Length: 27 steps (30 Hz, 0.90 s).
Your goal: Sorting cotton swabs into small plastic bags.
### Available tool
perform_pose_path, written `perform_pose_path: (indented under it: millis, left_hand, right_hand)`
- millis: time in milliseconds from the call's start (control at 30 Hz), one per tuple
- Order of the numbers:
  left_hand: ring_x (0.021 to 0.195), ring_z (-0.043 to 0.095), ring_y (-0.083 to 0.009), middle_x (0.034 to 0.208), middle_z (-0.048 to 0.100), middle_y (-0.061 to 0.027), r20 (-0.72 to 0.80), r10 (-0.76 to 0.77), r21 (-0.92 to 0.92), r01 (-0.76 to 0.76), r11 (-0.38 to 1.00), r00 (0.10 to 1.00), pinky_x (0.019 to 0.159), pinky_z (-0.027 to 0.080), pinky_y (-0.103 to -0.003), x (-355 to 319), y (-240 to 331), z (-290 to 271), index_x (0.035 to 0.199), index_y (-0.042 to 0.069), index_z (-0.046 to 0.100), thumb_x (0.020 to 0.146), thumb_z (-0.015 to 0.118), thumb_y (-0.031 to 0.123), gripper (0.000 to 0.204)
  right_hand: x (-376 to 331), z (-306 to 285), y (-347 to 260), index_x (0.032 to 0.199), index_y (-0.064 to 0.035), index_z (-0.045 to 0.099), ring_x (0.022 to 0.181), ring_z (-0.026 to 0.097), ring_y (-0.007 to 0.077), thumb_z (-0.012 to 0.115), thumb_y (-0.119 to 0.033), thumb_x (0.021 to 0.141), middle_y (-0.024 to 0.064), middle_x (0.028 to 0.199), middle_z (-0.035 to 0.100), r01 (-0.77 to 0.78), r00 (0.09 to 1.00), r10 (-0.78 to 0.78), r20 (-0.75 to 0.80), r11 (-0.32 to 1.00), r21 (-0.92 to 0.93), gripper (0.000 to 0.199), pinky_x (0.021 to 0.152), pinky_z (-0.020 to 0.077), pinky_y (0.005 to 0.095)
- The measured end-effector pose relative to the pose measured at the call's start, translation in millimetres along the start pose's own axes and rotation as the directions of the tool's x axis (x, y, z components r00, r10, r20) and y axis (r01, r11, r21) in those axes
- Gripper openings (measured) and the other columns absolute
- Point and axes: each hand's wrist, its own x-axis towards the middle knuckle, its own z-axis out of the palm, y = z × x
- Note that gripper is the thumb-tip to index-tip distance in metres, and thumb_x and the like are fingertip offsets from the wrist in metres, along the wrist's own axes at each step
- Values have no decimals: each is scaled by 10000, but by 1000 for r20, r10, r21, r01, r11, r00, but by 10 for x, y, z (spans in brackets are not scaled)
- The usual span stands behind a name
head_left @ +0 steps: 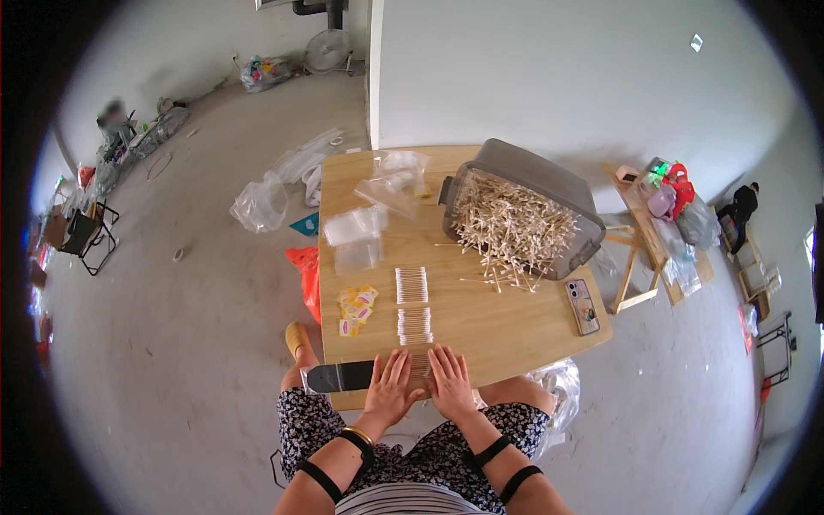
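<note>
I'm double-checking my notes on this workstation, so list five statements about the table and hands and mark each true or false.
1. Loose cotton swabs spill from the grey bin onto the table. True.
2. The phone lies to the left of the grey bin. False: the phone lies near the table's right edge.
3. Small yellow-and-white labels lie left of the neatly lined-up swabs. True.
4. The hands are at opposite ends of the table. False: the left hand and right hand are close together at the near edge.
5. Both hands are bare. True.
</note>
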Motion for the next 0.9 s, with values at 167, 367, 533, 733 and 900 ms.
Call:
perform_pose_path:
  millis: [167, 367, 533, 733, 900]
  left_hand:
    - [1531, 132, -296, 1633, 190, -153, 8, -37, -138, 38, 990, 999, 1232, 72, -544, -21, -34, -59, 1561, -7, 211, 971, 386, 627, 884]
    - [1537, 81, -332, 1637, 154, -206, -3, -117, -14, 117, 993, 993, 1228, 8, -551, -6, -44, -18, 1548, -69, 176, 961, 326, 677, 961]
    - [1532, 76, -366, 1625, 144, -256, -4, -153, -65, 152, 986, 988, 1225, 7, -557, 1, -27, 4, 1531, -103, 182, 960, 336, 677, 979]
    - [1534, 105, -327, 1634, 162, -209, -20, -66, -136, 62, 989, 998, 1229, 64, -543, -7, -15, -40, 1547, -58, 201, 983, 359, 631, 904]
    - [1533, 140, -283, 1641, 182, -159, -7, -10, -112, 9, 994, 1000, 1231, 99, -523, -42, -51, -26, 1561, -15, 208, 1001, 346, 608, 849]
  right_hand:
    - [14, -13, -62, 1544, -9, 260, 1507, 208, 356, 561, -400, 943, 204, 1605, 265, 15, 999, -16, 35, 1000, 27, 777, 1230, 140, 507]
    - [33, 163, -167, 1533, 43, 239, 1513, 191, 362, 559, -455, 920, 237, 1608, 235, 42, 997, -38, 66, 998, -54, 852, 1231, 139, 507]
    - [37, 209, -248, 1532, 45, 245, 1511, 186, 377, 538, -454, 924, 254, 1607, 218, 56, 997, -47, 69, 989, -136, 839, 1232, 146, 496]
    - [47, 221, -231, 1533, 20, 266, 1510, 197, 357, 558, -471, 906, 229, 1612, 221, 51, 999, -50, 11, 992, -117, 848, 1232, 156, 493]
    - [38, 206, -261, 1531, 16, 278, 1514, 191, 350, 567, -506, 912, 227, 1617, 210, 42, 999, -38, 32, 990, -134, 860, 1230, 152, 493]
